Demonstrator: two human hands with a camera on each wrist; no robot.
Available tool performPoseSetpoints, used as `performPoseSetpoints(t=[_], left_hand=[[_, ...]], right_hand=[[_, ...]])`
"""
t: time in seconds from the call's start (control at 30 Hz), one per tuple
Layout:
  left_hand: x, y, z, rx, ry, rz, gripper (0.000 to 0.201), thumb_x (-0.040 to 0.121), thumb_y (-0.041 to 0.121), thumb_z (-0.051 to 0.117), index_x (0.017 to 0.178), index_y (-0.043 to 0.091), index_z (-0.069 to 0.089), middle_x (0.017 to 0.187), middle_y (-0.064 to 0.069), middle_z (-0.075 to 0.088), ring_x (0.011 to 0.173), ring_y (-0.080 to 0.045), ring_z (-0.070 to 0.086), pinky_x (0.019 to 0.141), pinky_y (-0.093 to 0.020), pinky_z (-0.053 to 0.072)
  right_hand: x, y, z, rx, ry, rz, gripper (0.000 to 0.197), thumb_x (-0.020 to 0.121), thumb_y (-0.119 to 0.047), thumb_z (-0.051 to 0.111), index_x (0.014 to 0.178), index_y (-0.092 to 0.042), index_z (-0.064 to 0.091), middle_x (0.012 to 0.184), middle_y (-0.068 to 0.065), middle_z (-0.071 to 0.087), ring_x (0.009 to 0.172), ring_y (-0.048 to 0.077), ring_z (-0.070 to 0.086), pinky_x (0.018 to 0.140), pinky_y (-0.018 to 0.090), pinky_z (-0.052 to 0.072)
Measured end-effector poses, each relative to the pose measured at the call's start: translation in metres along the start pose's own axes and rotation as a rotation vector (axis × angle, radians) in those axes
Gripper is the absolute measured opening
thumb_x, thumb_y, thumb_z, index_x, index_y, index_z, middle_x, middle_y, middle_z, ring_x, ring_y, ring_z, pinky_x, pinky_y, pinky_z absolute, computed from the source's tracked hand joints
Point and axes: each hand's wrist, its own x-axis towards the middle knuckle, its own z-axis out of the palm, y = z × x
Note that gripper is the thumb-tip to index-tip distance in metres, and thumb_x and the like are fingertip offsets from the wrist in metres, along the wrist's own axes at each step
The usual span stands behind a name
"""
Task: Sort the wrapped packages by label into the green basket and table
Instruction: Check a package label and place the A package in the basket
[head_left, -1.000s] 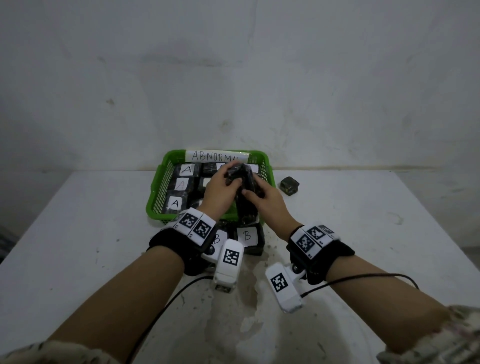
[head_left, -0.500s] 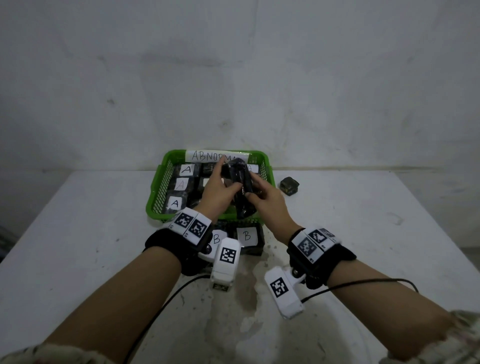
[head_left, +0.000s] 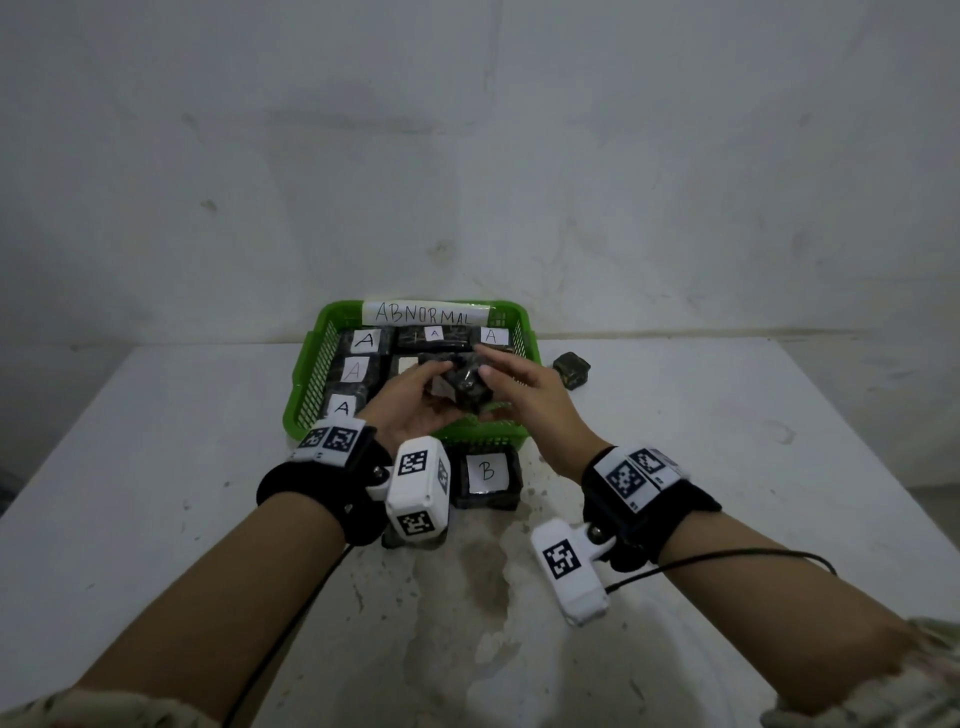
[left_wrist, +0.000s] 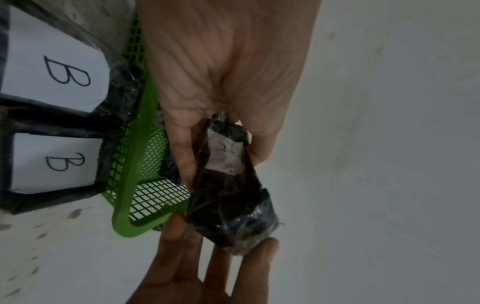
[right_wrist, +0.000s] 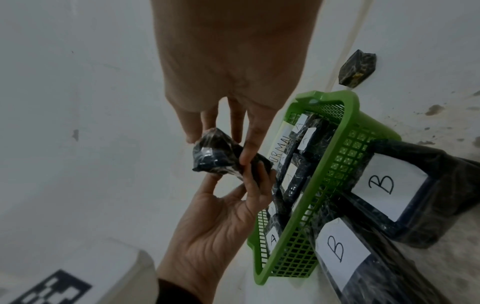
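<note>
I hold a dark wrapped package (head_left: 465, 387) (left_wrist: 228, 195) (right_wrist: 213, 160) just above the front of the green basket (head_left: 306, 364) (left_wrist: 145, 127) (right_wrist: 345, 131). My left hand (head_left: 410, 405) (left_wrist: 221, 61) (right_wrist: 215, 216) lies palm up and grips it between thumb and fingers. My right hand (head_left: 524, 395) (left_wrist: 182, 267) (right_wrist: 228, 61) touches its far end with straight fingers. The package's white label faces the left wrist view, and its letter is unreadable. Several packages labelled A (head_left: 366, 340) fill the basket.
The basket carries an ABNORMAL sign (head_left: 423, 312) on its back rim. Packages labelled B (head_left: 485, 475) (left_wrist: 52, 67) (right_wrist: 384, 185) sit on the table against its front. A small dark package (head_left: 571, 370) (right_wrist: 357, 67) lies to the right of the basket. A wall is close behind.
My left hand has turned palm up and the package has come down lower into it. My right hand's fingers have straightened off their grip onto the package's end.
</note>
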Motion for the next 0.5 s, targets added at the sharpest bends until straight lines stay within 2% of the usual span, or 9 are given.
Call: performPoseSetpoints(t=[0.1, 0.2, 0.3, 0.4, 0.47, 0.5], left_hand=[[0.0002, -0.0014, 0.0005, -0.013, -0.041, -0.049, 0.020, 0.096, 0.017, 0.047, 0.109, 0.004, 0.056, 0.105, -0.016, 0.061, 0.093, -0.024, 0.061, 0.067, -0.031, 0.059], [0.0037, -0.0013, -0.0003, 0.023, -0.027, -0.039, 0.029, 0.096, 0.016, 0.049, 0.120, 0.000, 0.052, 0.115, -0.021, 0.058, 0.098, -0.028, 0.061, 0.067, -0.033, 0.060], [0.0048, 0.0000, -0.0018, 0.030, -0.019, -0.056, 0.034, 0.096, 0.016, 0.049, 0.125, -0.002, 0.049, 0.117, -0.023, 0.057, 0.098, -0.030, 0.061, 0.064, -0.033, 0.060], [0.0049, 0.0012, -0.0025, 0.012, -0.028, -0.097, 0.027, 0.097, 0.019, 0.048, 0.113, -0.002, 0.053, 0.111, -0.021, 0.058, 0.095, -0.028, 0.061, 0.063, -0.031, 0.060], [0.0052, 0.0007, -0.0028, 0.027, -0.011, -0.108, 0.023, 0.097, 0.019, 0.049, 0.107, 0.000, 0.054, 0.107, -0.021, 0.058, 0.095, -0.028, 0.061, 0.066, -0.033, 0.059], [0.0064, 0.0004, -0.0036, 0.026, -0.008, -0.109, 0.024, 0.096, 0.019, 0.049, 0.109, -0.001, 0.054, 0.110, -0.022, 0.058, 0.097, -0.029, 0.061, 0.069, -0.034, 0.059]], right_hand=[[0.0017, 0.0002, 0.0018, -0.024, 0.042, -0.044, 0.032, 0.093, -0.009, 0.058, 0.124, -0.007, 0.061, 0.108, 0.004, 0.066, 0.091, 0.012, 0.064, 0.066, 0.024, 0.057], [0.0022, 0.0006, 0.0020, -0.040, 0.058, -0.078, 0.031, 0.092, -0.005, 0.057, 0.123, -0.002, 0.061, 0.101, 0.002, 0.065, 0.083, 0.004, 0.063, 0.063, 0.018, 0.055], [0.0017, -0.0002, 0.0012, -0.035, 0.039, -0.065, 0.032, 0.093, -0.005, 0.057, 0.125, -0.002, 0.059, 0.105, 0.003, 0.064, 0.085, 0.004, 0.063, 0.065, 0.018, 0.055], [-0.0010, 0.0002, 0.0006, -0.026, -0.013, -0.038, 0.040, 0.091, -0.007, 0.061, 0.130, -0.007, 0.057, 0.113, 0.003, 0.065, 0.094, 0.008, 0.064, 0.076, 0.021, 0.056], [-0.0024, 0.0016, 0.0004, -0.057, -0.024, -0.052, 0.043, 0.090, -0.006, 0.061, 0.133, -0.008, 0.054, 0.116, 0.003, 0.063, 0.093, 0.008, 0.064, 0.076, 0.023, 0.057], [-0.0023, 0.0019, -0.0004, -0.073, -0.025, -0.059, 0.043, 0.091, -0.005, 0.060, 0.133, -0.008, 0.054, 0.117, 0.004, 0.063, 0.091, 0.008, 0.064, 0.074, 0.023, 0.057]])
